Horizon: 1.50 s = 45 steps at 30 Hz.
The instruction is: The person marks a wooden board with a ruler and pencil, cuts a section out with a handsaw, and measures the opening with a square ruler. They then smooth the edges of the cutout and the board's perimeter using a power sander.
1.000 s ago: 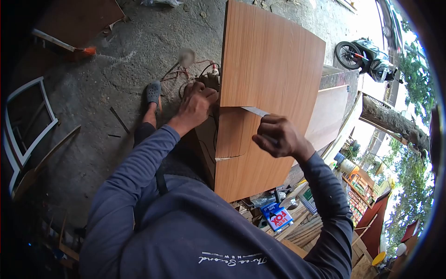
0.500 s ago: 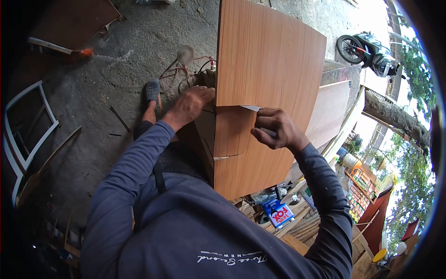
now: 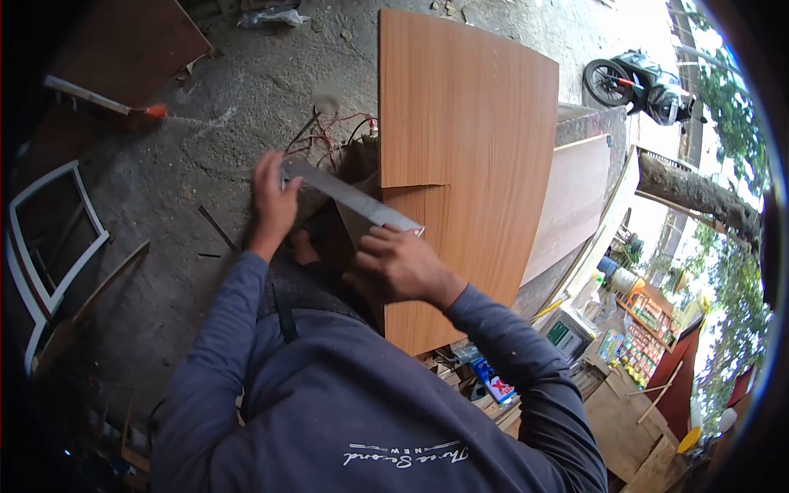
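A long, flat grey metal strip, ruler-like, slants across in front of me over the left edge of a wood-grain panel. My left hand grips its far end between thumb and fingers, out over the floor. My right hand is curled around its near end, above the panel, with a small red spot showing beside the knuckles. A short slit runs inward from the panel's left edge. The right hand and forearm hide part of the panel's lower left side.
A paler board lies beyond the panel. Wood pieces and a blue-and-red box are at the lower right. A curved white frame lies on the concrete floor at left. A motorcycle stands at the upper right.
My right hand has come left and down from the slit. My left hand has left the panel's edge and moved left. The metal strip now shows at length between both hands.
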Each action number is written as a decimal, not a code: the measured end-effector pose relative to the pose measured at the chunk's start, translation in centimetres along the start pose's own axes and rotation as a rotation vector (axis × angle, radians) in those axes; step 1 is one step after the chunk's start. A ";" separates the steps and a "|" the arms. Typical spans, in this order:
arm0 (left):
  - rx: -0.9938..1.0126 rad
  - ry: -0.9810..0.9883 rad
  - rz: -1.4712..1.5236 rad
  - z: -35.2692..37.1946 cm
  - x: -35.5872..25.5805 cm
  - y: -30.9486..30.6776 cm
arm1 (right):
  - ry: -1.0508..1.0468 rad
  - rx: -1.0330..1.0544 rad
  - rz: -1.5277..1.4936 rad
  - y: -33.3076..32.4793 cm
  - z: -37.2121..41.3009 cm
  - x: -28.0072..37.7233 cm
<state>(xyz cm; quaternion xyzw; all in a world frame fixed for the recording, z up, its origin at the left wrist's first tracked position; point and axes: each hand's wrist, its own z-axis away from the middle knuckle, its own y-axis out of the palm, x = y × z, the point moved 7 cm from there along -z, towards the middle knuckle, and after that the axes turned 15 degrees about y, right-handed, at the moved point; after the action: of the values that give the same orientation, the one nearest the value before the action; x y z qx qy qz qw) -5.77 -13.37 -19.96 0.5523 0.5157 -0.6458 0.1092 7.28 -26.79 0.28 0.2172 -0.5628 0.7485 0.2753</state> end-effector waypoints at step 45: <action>0.764 -0.970 2.250 22.0 -8.7 16.4 | 0.805 -0.804 -0.982 -4.4 38.9 3.3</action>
<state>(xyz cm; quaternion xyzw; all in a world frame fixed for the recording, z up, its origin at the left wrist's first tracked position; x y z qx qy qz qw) -4.14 -41.70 -24.81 0.3873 -0.5421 -0.4385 0.6032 8.26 -62.76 16.12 0.0356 -0.4871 0.2979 0.8202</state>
